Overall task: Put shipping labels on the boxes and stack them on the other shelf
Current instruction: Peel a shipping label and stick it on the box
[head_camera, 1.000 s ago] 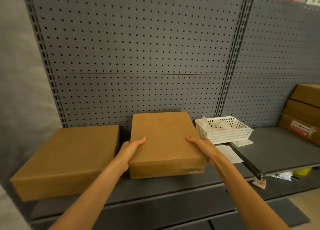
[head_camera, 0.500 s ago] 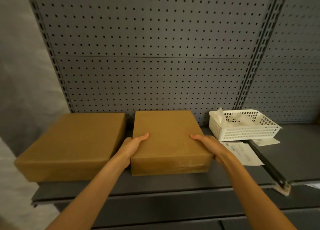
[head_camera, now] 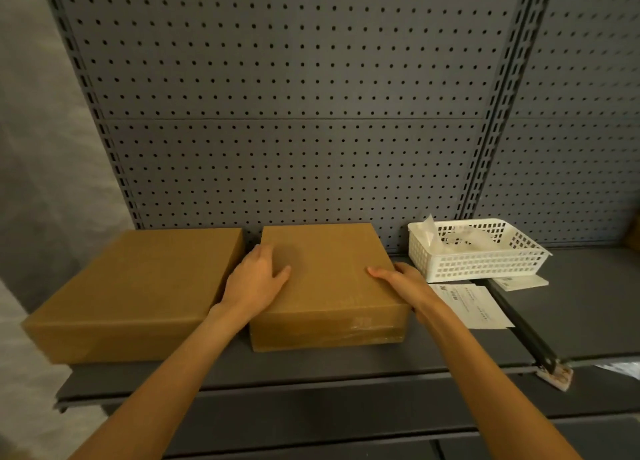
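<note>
A brown cardboard box [head_camera: 329,279] lies flat in the middle of the grey shelf [head_camera: 311,366]. My left hand [head_camera: 256,279] grips its left edge, thumb on top. My right hand [head_camera: 401,279] holds the right edge, thumb on the top face and fingers down the side. A second, larger brown box [head_camera: 138,293] lies just to the left, a narrow gap apart. White shipping labels [head_camera: 471,304] lie on the shelf right of the held box.
A white plastic basket [head_camera: 485,259] with white paper scraps stands at the back right, another label [head_camera: 523,282] under its front edge. A dark shelf bracket [head_camera: 519,328] divides this shelf from the neighbouring one [head_camera: 588,307]. Grey pegboard [head_camera: 294,113] rises behind.
The view has shifted left and closer; the stacked boxes at far right have left the frame. Both hands stay on the middle box, the left one further onto its top.
</note>
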`<state>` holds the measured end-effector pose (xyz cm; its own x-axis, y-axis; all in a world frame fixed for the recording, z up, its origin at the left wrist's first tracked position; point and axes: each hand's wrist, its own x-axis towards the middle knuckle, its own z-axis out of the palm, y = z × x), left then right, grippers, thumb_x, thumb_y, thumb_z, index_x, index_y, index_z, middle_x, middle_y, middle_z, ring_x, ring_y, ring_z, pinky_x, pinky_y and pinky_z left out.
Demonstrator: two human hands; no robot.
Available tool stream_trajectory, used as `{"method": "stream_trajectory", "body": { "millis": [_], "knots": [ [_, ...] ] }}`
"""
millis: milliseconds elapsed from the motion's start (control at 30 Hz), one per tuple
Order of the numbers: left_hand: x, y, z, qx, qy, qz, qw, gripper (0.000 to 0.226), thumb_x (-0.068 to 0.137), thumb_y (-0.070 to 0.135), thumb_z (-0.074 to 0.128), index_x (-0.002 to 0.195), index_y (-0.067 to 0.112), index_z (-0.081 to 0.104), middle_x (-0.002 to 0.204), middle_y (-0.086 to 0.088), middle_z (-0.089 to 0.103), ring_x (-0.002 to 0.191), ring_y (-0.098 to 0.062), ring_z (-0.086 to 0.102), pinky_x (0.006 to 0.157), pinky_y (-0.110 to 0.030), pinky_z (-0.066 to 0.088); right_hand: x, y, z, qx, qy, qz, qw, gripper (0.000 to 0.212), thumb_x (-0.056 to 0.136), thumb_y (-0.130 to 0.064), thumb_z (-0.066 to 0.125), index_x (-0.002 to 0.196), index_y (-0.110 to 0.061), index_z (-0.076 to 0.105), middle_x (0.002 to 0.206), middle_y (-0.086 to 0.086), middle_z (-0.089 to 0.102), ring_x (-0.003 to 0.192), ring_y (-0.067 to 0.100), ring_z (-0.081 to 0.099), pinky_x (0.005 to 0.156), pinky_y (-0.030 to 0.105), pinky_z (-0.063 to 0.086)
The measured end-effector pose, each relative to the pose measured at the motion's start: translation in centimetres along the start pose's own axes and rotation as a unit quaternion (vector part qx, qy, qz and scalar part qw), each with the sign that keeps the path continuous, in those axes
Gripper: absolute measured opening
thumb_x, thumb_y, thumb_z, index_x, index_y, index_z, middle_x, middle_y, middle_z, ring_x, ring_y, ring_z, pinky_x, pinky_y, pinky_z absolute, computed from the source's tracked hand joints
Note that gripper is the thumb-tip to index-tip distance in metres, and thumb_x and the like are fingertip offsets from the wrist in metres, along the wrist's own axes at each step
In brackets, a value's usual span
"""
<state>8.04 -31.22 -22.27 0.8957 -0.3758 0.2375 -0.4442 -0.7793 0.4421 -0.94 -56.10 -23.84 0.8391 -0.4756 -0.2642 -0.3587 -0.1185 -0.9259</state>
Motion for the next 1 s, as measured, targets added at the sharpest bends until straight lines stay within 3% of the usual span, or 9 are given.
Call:
{"method": "stream_trajectory", "body": {
  "millis": [100,300,333,400,467,533,700,1000],
  "knots": [
    [0.3,2.8,-0.3,0.064,-0.017,0.093,0.994,0.05,0.098,0.027,0.044,0.145,0.013,0.032,0.144,-0.007,0.043,0.126,-0.024,0.046,0.099,-0.036,0.043,-0.4,-0.1,-1.0,-0.009,0.061,-0.042,0.997,0.069,0.085,-0.048,0.063,0.14,-0.01,0.044,0.129,0.006,0.052,0.118,0.025,0.051,0.096,0.036,0.041],
    [1.8,8.7,2.8,0.072,-0.076,0.187,0.977,0.047,0.099,0.033,0.042,0.143,0.018,0.038,0.149,-0.004,0.038,0.135,-0.021,0.038,0.11,-0.039,0.034,-1.5,1.2,-6.2,-0.081,0.181,-0.064,0.978,0.035,0.088,-0.028,0.064,0.113,-0.003,0.067,0.118,0.012,0.065,0.111,0.027,0.057,0.093,0.036,0.044],
    [2.1,9.5,3.3,0.068,-0.085,0.198,0.974,0.046,0.099,0.035,0.042,0.142,0.018,0.04,0.149,-0.003,0.039,0.135,-0.02,0.038,0.11,-0.039,0.034,-1.7,1.7,-7.2,-0.099,0.202,-0.06,0.973,0.032,0.088,-0.026,0.064,0.107,0.0,0.068,0.111,0.014,0.067,0.107,0.03,0.06,0.09,0.036,0.045],
    [2.6,10.6,4.3,0.056,-0.1,0.206,0.972,0.044,0.099,0.036,0.042,0.139,0.018,0.044,0.147,-0.001,0.042,0.134,-0.019,0.039,0.109,-0.038,0.035,-1.7,2.8,-9.1,-0.149,0.237,-0.054,0.959,0.028,0.087,-0.021,0.063,0.073,0.003,0.066,0.079,0.022,0.065,0.08,0.034,0.061,0.078,0.041,0.049],
    [2.8,11.0,4.9,0.042,-0.105,0.201,0.973,0.042,0.099,0.036,0.042,0.137,0.018,0.047,0.145,-0.001,0.045,0.131,-0.019,0.041,0.107,-0.037,0.036,-1.2,4.3,-10.9,-0.194,0.262,-0.036,0.945,0.044,0.087,-0.021,0.063,0.05,-0.01,0.042,0.054,0.009,0.045,0.061,0.026,0.048,0.061,0.037,0.042],
    [3.0,10.9,5.4,0.04,-0.094,0.203,0.974,0.042,0.099,0.037,0.041,0.136,0.019,0.049,0.143,0.0,0.047,0.13,-0.017,0.042,0.106,-0.035,0.036,-1.0,5.7,-12.1,-0.235,0.277,-0.009,0.932,0.046,0.088,-0.026,0.063,0.052,-0.02,0.033,0.054,-0.002,0.037,0.064,0.022,0.045,0.058,0.029,0.035],
    [3.3,10.6,5.9,0.049,-0.086,0.205,0.974,0.042,0.099,0.039,0.039,0.136,0.022,0.048,0.144,0.004,0.045,0.131,-0.016,0.041,0.106,-0.035,0.034,-0.3,7.9,-13.5,-0.275,0.274,0.055,0.92,0.035,0.086,-0.03,0.065,0.061,-0.01,0.05,0.06,0.002,0.048,0.053,0.013,0.046,0.043,0.025,0.028],
    [3.4,10.5,6.2,0.041,-0.075,0.206,0.975,0.042,0.098,0.04,0.04,0.136,0.023,0.049,0.143,0.004,0.046,0.131,-0.014,0.04,0.107,-0.034,0.032,0.1,8.4,-13.5,-0.308,0.261,0.048,0.914,0.036,0.077,-0.036,0.076,0.082,-0.004,0.059,0.082,0.009,0.061,0.081,0.026,0.061,0.057,0.029,0.04]
  ]
}}
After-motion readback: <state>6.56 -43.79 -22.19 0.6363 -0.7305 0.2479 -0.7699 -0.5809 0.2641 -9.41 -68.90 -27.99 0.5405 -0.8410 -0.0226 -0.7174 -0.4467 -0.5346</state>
